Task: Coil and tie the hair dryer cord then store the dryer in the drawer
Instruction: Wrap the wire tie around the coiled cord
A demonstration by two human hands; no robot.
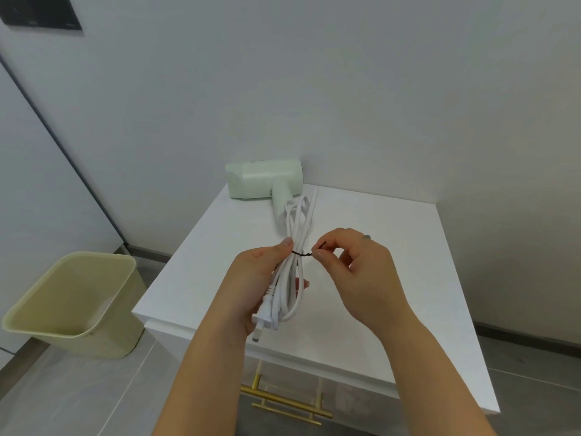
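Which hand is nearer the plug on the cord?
Left. The left hand grips the coiled cord with the plug right at its palm. The right hand is higher and to the side, pinching the black twist tie.

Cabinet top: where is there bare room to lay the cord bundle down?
The cabinet top is bare on its right half, between the right hand and the right edge, and along the left edge beside the left hand. The back corner is crowded: the hair dryer lies there, with the cord running from it.
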